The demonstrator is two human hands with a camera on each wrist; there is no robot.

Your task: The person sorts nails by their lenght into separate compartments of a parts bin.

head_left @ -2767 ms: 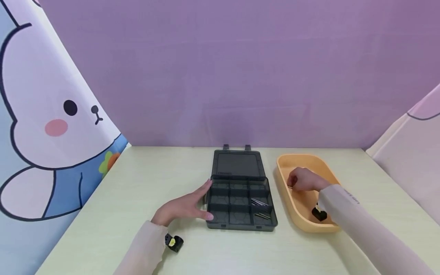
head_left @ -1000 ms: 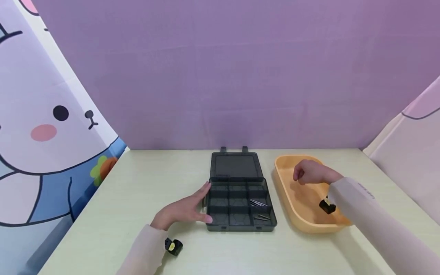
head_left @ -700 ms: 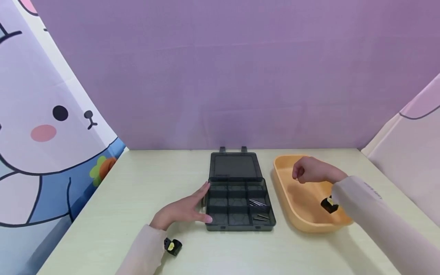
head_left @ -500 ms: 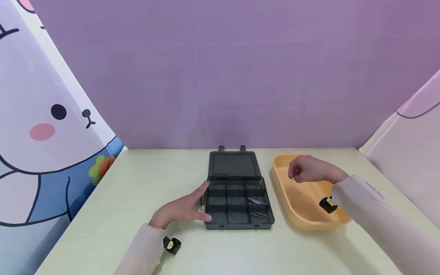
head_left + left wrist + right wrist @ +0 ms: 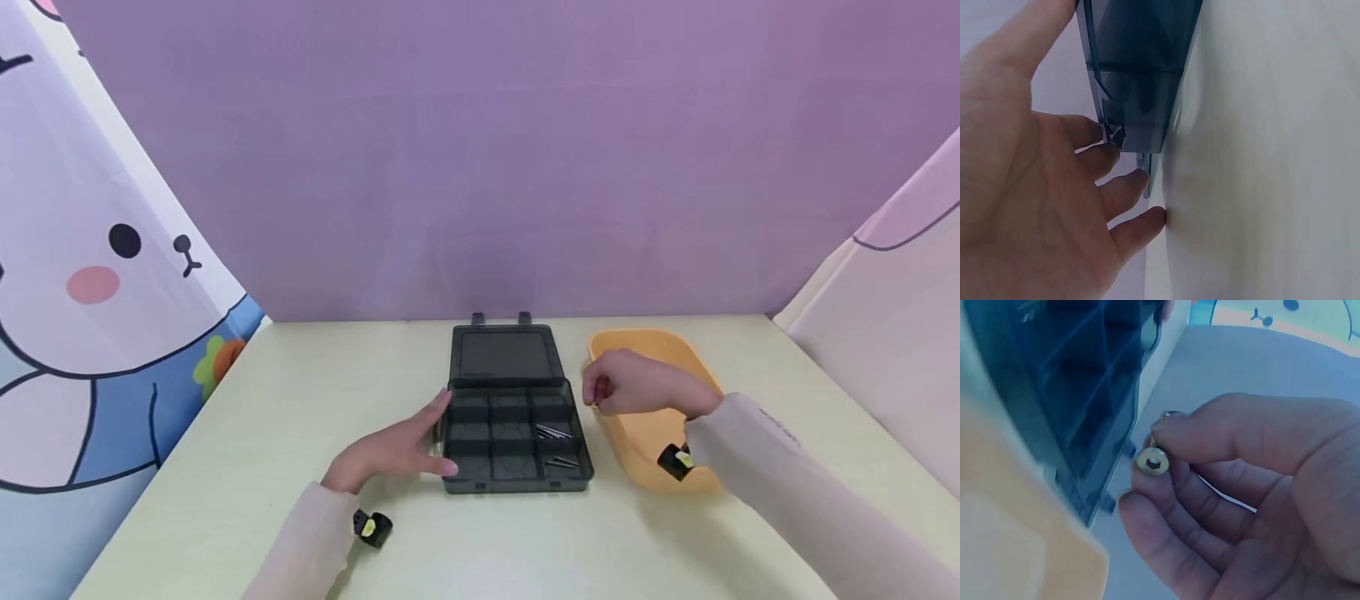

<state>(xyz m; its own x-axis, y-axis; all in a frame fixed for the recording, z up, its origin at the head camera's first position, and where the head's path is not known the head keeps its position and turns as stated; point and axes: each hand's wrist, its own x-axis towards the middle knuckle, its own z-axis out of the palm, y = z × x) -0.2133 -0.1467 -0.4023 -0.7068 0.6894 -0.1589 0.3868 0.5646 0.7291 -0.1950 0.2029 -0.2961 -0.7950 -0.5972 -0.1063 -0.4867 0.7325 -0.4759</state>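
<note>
My right hand (image 5: pixel 637 383) is over the left rim of the orange tray (image 5: pixel 654 477), beside the box. In the right wrist view its thumb and fingertips pinch a small brass hex-socket screw (image 5: pixel 1152 461), the hexagonal hole facing the camera. Another shiny end shows above the thumb tip. The dark translucent compartment box (image 5: pixel 513 486) lies with its lid (image 5: pixel 506 354) folded back. Thin silver pieces (image 5: pixel 553 432) sit in its right middle compartment, dull brass-toned ones (image 5: pixel 562 462) in the right front one. My left hand (image 5: pixel 390 454), fingers extended, rests against the box's left side.
Box and tray stand side by side on a pale table (image 5: pixel 480 550), a narrow gap between them. A purple cloth backdrop (image 5: pixel 480 167) rises behind the table's far edge, with a cartoon-printed cloth (image 5: pixel 82 333) at the left.
My right hand has come up from inside the tray with the screw and moved left to the tray's left rim. My left hand keeps its place at the box.
</note>
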